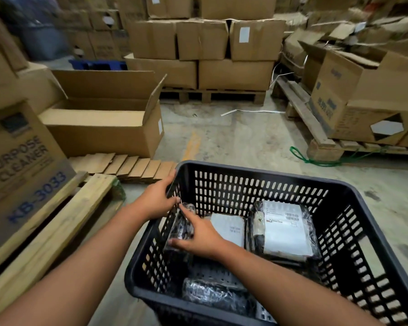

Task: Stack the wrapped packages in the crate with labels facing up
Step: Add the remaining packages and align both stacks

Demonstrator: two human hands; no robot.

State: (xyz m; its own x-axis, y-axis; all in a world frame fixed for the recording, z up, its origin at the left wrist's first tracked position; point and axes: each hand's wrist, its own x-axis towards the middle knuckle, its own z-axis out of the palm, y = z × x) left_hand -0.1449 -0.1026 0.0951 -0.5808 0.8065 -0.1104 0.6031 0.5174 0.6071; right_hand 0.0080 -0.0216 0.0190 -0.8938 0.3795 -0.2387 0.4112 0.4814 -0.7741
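Note:
A black slotted plastic crate (pixel 252 171) stands on the floor in front of me. My left hand (pixel 159 198) grips its far left corner from outside. Inside, my right hand (pixel 199 236) holds a black bubble-wrapped package (pixel 180 228) standing on edge against the left wall. Beside it lies a package with a white label (pixel 229 228) facing up. A larger wrapped package (pixel 286 229) with a barcode label facing up lies to the right. Another black wrapped package (pixel 212 294) lies near the front wall, no label showing.
An open cardboard box (pixel 104 123) sits to the left on the concrete floor, with flattened cardboard (pixel 130 167) before it. A wooden pallet (pixel 57 220) with a cleaner carton is at my left. Stacked boxes on pallets (pixel 203 55) stand behind and right. Green cord (pixel 302 157) lies near the right pallet.

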